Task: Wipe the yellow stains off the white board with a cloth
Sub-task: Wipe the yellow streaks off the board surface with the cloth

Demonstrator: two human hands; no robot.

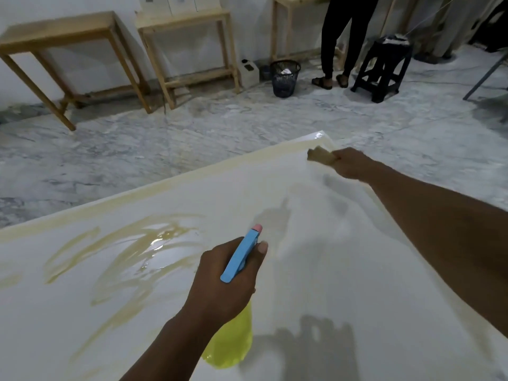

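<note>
A large white board [316, 270] fills the lower part of the view. Wet yellow stains [143, 248] smear its left half, and a yellow band runs along its far edge. My right hand [350, 163] reaches to the far right corner and grips a yellowed cloth [320, 156] that lies against the board there. My left hand [228, 279] holds a yellow spray bottle [233, 345] with a blue trigger head and pink nozzle above the board's middle.
Marble floor [192, 138] lies beyond the board. Two wooden tables [82, 31] stand against the far wall. A black mesh bin [284, 78], a black stool [384, 70] and a standing person's legs [338, 42] are at the back right.
</note>
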